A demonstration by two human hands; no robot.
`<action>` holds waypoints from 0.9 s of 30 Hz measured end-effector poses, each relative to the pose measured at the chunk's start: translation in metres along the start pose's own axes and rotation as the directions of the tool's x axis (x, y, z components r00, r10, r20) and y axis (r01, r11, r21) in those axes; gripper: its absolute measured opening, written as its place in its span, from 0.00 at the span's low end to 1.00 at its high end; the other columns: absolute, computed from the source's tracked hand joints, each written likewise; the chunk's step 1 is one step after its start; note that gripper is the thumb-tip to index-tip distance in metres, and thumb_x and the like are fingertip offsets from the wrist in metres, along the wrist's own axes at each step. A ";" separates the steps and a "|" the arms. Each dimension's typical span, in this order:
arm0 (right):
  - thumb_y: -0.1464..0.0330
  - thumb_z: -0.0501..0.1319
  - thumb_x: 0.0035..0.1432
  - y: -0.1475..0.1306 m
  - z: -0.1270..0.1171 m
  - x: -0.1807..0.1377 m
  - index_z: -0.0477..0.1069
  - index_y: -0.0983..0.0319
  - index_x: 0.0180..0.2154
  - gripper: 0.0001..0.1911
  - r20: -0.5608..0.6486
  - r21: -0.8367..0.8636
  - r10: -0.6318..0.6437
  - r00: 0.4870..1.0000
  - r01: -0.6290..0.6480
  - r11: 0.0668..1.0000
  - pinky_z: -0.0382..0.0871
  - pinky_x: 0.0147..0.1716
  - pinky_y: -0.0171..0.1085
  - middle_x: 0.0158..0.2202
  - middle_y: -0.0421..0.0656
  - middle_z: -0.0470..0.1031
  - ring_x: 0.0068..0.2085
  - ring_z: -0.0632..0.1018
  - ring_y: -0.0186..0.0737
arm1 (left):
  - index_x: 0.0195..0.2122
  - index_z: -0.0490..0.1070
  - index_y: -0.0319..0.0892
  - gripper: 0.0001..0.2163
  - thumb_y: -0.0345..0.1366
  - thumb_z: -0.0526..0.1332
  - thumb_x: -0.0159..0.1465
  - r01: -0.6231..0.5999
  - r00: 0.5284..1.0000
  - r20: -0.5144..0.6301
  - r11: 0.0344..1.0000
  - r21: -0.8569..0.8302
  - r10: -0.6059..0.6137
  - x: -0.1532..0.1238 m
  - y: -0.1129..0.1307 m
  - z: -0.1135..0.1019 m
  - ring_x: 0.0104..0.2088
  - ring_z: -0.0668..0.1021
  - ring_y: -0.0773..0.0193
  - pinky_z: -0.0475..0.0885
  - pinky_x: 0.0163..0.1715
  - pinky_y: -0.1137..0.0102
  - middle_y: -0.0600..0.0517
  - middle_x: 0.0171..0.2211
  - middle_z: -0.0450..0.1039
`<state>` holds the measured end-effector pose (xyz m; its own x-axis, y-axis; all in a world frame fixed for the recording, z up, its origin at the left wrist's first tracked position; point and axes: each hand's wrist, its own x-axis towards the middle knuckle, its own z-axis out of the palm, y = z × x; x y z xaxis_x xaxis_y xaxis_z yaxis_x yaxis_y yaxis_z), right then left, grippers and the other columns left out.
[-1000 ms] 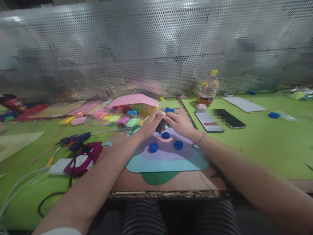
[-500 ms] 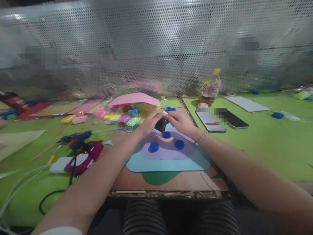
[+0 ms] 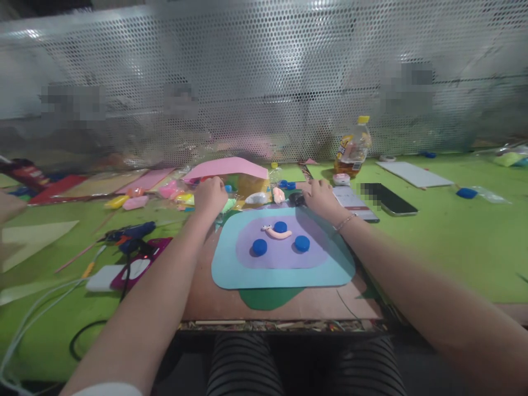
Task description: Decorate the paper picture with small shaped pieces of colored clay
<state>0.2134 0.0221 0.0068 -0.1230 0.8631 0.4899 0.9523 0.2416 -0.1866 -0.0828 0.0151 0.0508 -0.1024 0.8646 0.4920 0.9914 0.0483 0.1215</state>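
Note:
My left hand (image 3: 210,196) is over the clay packets at the back, with its fingers curled down. Whatever lies under its fingertips is hidden. My right hand (image 3: 322,197) grips a small black packet (image 3: 297,198) beside the phones. Between the hands lie a whitish packet (image 3: 257,198) and a pale pink lump (image 3: 279,194). In front of me is a light blue sheet (image 3: 231,275) with a purple oval (image 3: 280,259) on it. Blue caps (image 3: 259,247) sit on the oval, along with a curved pink clay worm (image 3: 279,234) with small eyes.
To the left are a glue gun (image 3: 134,231), a magenta device (image 3: 153,250) and cables. A drink bottle (image 3: 353,148), a dark phone (image 3: 391,199) and a white board (image 3: 414,174) are on the right. A perforated metal screen (image 3: 264,82) closes the back. Part of another person's hand (image 3: 10,208) shows at far left.
My hands were together over the blue sheet with the black packet. They have parted: the left moved left to the clay packets, the right moved right with the black packet.

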 end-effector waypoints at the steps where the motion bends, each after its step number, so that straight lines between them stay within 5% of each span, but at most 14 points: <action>1: 0.69 0.52 0.58 -0.001 0.001 -0.001 0.64 0.73 0.45 0.16 -0.021 -0.021 -0.036 0.999 0.035 0.999 0.59 0.45 0.49 0.44 0.61 0.66 0.47 0.66 0.57 | 0.39 0.70 0.38 0.10 0.33 0.53 0.59 -0.041 0.999 -0.009 0.999 0.011 0.041 0.000 0.001 0.001 0.43 0.73 0.51 0.66 0.42 0.61 0.41 0.39 0.73; 4: 0.70 0.53 0.57 -0.006 0.002 -0.003 0.66 0.68 0.46 0.15 -0.053 -0.033 -0.150 0.987 0.149 0.988 0.59 0.46 0.48 0.45 0.57 0.66 0.47 0.65 0.55 | 0.41 0.70 0.40 0.11 0.36 0.55 0.59 -0.229 0.973 0.005 0.973 0.025 0.229 -0.005 0.011 0.005 0.46 0.71 0.52 0.65 0.43 0.61 0.44 0.42 0.71; 10: 0.71 0.52 0.58 -0.022 0.007 -0.008 0.65 0.62 0.50 0.18 -0.004 0.038 -0.426 0.905 0.426 0.904 0.56 0.51 0.47 0.52 0.51 0.65 0.51 0.65 0.50 | 0.50 0.64 0.41 0.17 0.36 0.54 0.60 -0.562 0.815 0.143 0.826 -0.042 0.562 -0.029 0.038 0.019 0.50 0.68 0.53 0.62 0.47 0.60 0.45 0.50 0.67; 18: 0.76 0.53 0.55 -0.044 0.012 -0.012 0.67 0.64 0.44 0.14 0.095 0.134 -0.507 0.856 0.494 0.859 0.60 0.47 0.42 0.51 0.50 0.66 0.49 0.66 0.48 | 0.52 0.61 0.40 0.18 0.36 0.52 0.61 -0.556 0.813 0.185 0.830 -0.038 0.553 -0.031 0.038 0.025 0.49 0.69 0.53 0.64 0.43 0.60 0.45 0.49 0.67; 27: 0.78 0.49 0.58 -0.044 0.010 -0.009 0.66 0.63 0.44 0.15 0.140 0.096 -0.471 0.871 0.462 0.882 0.63 0.39 0.40 0.44 0.49 0.68 0.40 0.72 0.44 | 0.50 0.63 0.39 0.17 0.36 0.53 0.61 -0.558 0.812 0.176 0.829 -0.045 0.556 -0.032 0.040 0.025 0.46 0.70 0.52 0.65 0.42 0.61 0.44 0.45 0.68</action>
<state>0.1694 0.0079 0.0016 -0.5952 0.6999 0.3949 0.7559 0.6543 -0.0203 -0.0375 0.0016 0.0187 0.4825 0.8170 0.3159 0.8751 -0.4648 -0.1345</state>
